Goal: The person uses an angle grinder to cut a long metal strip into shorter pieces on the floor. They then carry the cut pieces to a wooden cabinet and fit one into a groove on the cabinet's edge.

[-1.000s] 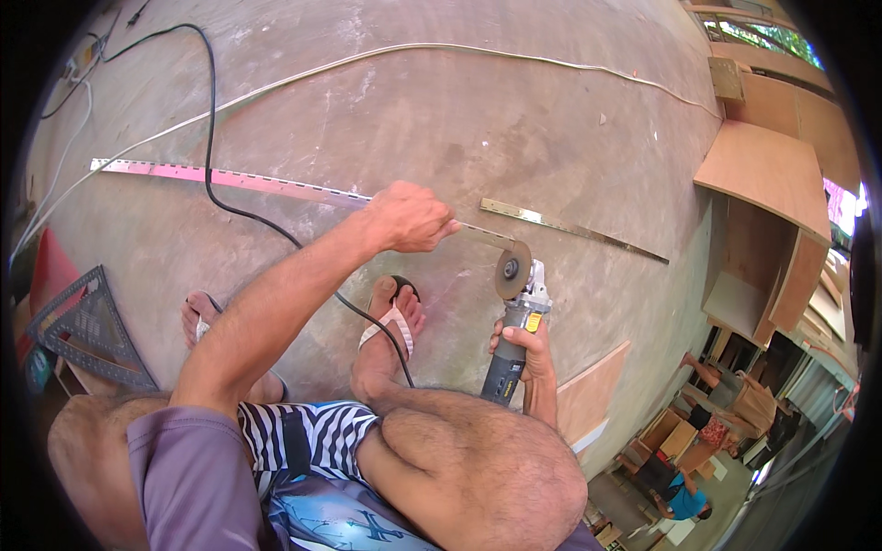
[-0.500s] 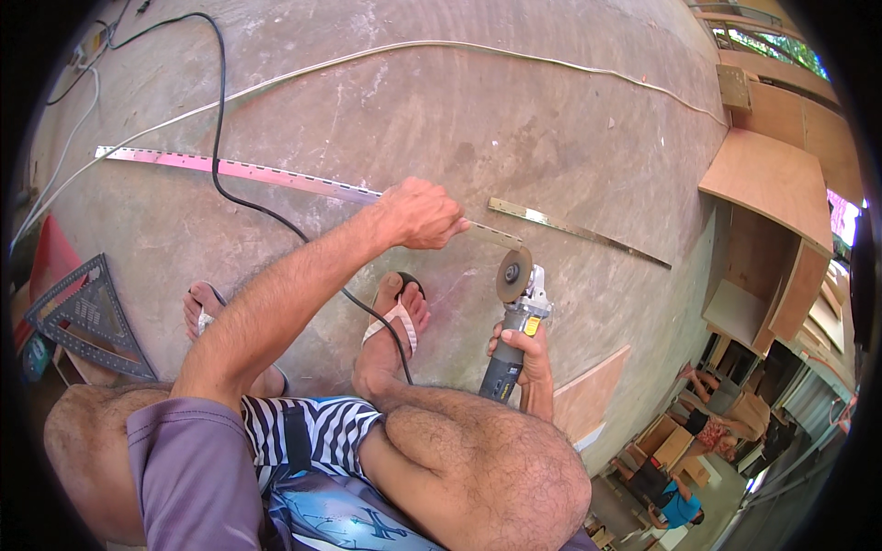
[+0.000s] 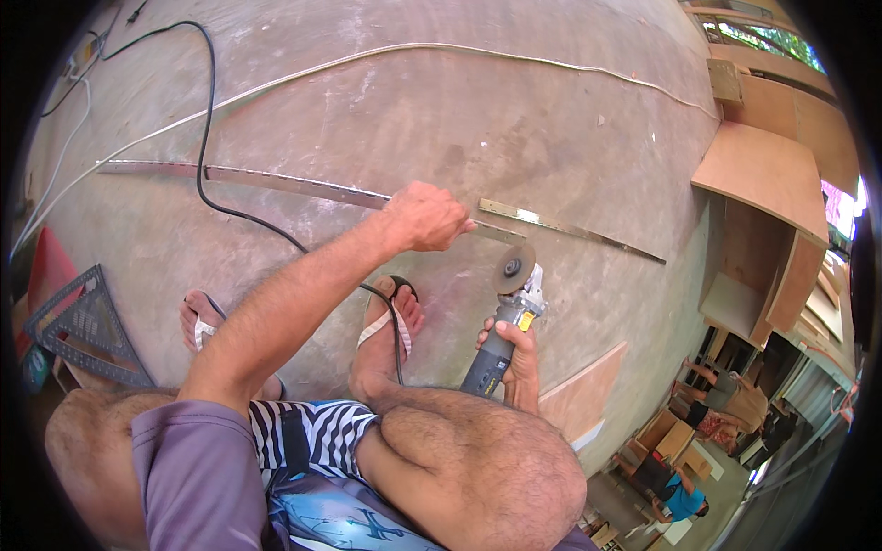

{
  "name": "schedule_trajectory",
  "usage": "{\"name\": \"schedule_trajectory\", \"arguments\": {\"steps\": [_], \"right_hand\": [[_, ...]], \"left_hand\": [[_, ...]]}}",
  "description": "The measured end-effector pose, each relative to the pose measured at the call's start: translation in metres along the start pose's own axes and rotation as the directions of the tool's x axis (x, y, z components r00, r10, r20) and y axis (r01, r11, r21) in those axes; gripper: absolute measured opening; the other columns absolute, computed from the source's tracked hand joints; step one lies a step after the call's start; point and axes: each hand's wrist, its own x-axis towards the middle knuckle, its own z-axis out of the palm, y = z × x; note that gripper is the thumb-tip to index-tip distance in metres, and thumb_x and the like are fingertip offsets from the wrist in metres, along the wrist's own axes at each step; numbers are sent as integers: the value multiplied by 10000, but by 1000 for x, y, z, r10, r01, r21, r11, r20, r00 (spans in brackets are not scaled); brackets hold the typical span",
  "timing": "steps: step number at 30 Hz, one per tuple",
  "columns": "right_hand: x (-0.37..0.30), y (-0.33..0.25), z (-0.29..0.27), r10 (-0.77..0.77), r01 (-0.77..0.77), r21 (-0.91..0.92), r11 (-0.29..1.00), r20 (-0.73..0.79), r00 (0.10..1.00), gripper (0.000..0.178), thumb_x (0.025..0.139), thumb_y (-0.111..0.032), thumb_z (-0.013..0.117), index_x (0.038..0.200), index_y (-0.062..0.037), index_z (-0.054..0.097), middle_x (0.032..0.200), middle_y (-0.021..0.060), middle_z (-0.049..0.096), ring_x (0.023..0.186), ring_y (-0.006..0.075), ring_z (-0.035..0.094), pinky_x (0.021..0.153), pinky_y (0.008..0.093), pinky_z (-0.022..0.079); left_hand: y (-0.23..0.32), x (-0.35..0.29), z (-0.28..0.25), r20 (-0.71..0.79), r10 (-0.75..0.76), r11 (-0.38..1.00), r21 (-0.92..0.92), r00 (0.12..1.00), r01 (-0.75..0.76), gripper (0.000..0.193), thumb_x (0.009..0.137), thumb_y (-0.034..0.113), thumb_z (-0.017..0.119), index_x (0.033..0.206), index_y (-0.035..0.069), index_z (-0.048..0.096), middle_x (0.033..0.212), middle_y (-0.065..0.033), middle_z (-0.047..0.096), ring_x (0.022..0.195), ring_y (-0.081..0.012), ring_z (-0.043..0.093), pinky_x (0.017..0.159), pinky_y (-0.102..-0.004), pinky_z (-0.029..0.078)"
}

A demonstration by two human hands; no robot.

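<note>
My left hand is closed around a long, thin metal strip that looks like a piano hinge. It stretches far to the left over the floor, and a short end sticks out to the right of my fingers. My right hand grips a grey angle grinder by its body. The cutting disc is close to the hinge's right end; whether they touch I cannot tell. A shorter metal strip of similar look lies on the floor just beyond.
A black cord crosses the long strip and passes my sandalled foot. A pale cable runs across the back. Left is a dark triangular square; right, a plywood piece and wooden cabinets. Two people are at lower right.
The grinder has shifted slightly left and toward me, its disc now lower against the hinge's end. The long hinge has tilted in my left hand, its far left end now nearer to me.
</note>
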Motion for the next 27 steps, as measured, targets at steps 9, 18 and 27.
{"name": "schedule_trajectory", "arguments": {"steps": [9,18,27], "right_hand": [[10,6,-23,48,-64,196,978,88,995,466,909,-148,778,1323,-43,590,1024,133,711,844,276,740,770,451,660],[8,-9,-34,33,-36,98,995,27,999,492,862,-117,813,1297,-37,599,987,123,741,781,257,761,704,442,679],[5,-47,-44,22,-16,-155,988,38,999,462,822,-126,817,1234,-9,644,926,109,752,742,228,773,673,412,684]], "left_hand": [[17,14,12,-92,32,998,-55,995,-37,402,1119,419,605,1006,59,745,945,-160,797,937,-374,792,761,-502,627],[23,14,16,-129,63,997,-31,990,-67,385,1102,406,633,1006,58,766,940,-155,804,933,-358,804,765,-485,640],[24,7,19,-61,62,997,-32,996,-64,403,1119,424,604,1025,57,744,954,-156,796,926,-375,793,752,-499,632]]}}
